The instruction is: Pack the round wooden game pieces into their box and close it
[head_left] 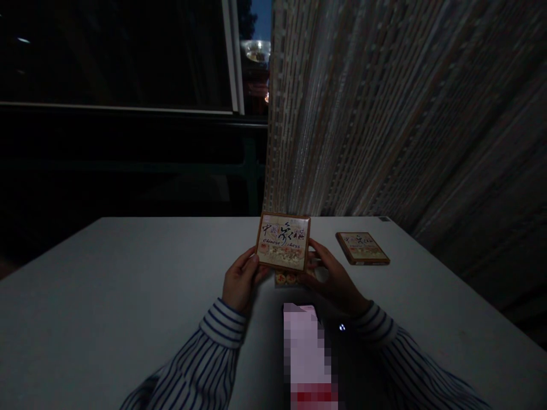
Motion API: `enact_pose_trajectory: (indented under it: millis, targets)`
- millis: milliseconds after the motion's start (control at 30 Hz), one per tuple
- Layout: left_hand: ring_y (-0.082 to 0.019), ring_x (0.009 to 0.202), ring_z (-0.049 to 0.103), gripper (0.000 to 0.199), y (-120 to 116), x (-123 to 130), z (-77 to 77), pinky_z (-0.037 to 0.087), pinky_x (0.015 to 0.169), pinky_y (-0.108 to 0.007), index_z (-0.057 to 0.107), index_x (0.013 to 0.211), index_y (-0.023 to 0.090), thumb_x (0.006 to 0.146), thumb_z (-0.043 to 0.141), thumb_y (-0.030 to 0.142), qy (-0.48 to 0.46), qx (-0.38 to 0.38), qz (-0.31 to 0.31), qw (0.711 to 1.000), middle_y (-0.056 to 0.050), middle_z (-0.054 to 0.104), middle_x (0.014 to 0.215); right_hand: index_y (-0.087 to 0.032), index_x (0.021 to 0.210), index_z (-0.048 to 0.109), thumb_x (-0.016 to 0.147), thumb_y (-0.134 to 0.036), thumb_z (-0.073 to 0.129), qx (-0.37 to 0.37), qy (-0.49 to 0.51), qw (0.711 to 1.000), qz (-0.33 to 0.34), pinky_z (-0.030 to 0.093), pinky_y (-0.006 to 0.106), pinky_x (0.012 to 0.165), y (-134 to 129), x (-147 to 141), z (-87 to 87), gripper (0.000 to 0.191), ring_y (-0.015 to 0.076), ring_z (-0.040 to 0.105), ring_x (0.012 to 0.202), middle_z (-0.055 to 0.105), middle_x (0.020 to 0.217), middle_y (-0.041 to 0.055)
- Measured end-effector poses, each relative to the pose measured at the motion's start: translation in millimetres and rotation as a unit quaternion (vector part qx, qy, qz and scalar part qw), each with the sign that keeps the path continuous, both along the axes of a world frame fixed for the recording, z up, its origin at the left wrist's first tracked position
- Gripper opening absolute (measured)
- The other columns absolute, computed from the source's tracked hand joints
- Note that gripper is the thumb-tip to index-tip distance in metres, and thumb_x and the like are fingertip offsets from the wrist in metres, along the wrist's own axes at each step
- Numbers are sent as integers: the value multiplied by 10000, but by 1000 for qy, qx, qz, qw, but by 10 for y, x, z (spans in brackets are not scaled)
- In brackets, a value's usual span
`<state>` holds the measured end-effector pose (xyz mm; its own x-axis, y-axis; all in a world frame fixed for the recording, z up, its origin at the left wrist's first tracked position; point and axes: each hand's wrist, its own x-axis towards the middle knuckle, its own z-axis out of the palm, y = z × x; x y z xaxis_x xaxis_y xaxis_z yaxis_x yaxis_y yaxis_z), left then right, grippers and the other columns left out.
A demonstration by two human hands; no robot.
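A flat box lettered "Chinese chess" (283, 242) is held up, tilted toward me, over the middle of the table. My left hand (240, 282) grips its lower left corner, thumb on the front face. At the right edge, my right hand (335, 279) has its fingers curled against the box. Beneath it, partly hidden by the box and my right hand, round chess pieces with red marks (286, 278) sit in a row. A lit phone (307, 356), its screen blurred out, lies between my forearms.
A second Chinese chess box (362, 248) lies flat on the white table (128, 296) to the right. A small light (342, 327) glows beside my right wrist. Behind the table hang a strand curtain (342, 108) and a dark window (115, 54).
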<state>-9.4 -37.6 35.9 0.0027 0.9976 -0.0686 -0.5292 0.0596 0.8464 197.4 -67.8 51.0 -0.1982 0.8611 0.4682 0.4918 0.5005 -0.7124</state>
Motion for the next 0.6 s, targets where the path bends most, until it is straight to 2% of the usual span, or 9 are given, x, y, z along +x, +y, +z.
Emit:
enact_pose_trajectory:
  millis: [100, 233, 333, 433, 600]
  targets:
    - [-186, 832, 652, 489, -8, 9, -9, 539, 721, -303, 600, 1094, 168, 648, 716, 334, 30, 5, -8, 1000, -77, 675, 1014, -246, 1399, 264, 741, -300, 650, 73, -47, 996, -20, 451, 437, 929, 25, 44, -17, 764, 274, 421, 1210, 354, 1395, 126]
    - [-194, 800, 659, 538, -2, 0, -49, 548, 709, -323, 593, 1131, 176, 644, 714, 370, 57, 23, -17, 998, -82, 666, 1043, -253, 1401, 261, 771, -296, 616, 116, -81, 989, -31, 365, 471, 1015, 29, 76, -30, 725, 273, 319, 1289, 320, 1423, 110]
    - [-195, 806, 659, 555, 5, -13, -78, 552, 700, -318, 568, 1166, 182, 666, 697, 384, 76, 45, -20, 996, -89, 650, 1087, -255, 1411, 232, 784, -279, 599, 129, -98, 986, -32, 340, 469, 1038, 27, 83, -42, 727, 262, 302, 1301, 315, 1429, 100]
    - [-215, 906, 641, 566, -2, -11, -82, 548, 714, -306, 546, 1191, 179, 681, 684, 383, 95, 70, -16, 993, -95, 632, 1127, -262, 1420, 199, 782, -243, 595, 141, -109, 983, -34, 333, 460, 1047, 29, 85, -52, 751, 251, 301, 1304, 322, 1427, 94]
    - [-217, 1029, 593, 565, -33, 12, -44, 505, 837, -302, 542, 1195, 150, 687, 684, 352, 125, 108, 8, 986, -102, 634, 1126, -260, 1422, 184, 797, -205, 556, 158, -111, 980, -40, 348, 442, 1041, 36, 77, -60, 729, 242, 318, 1296, 331, 1423, 90]
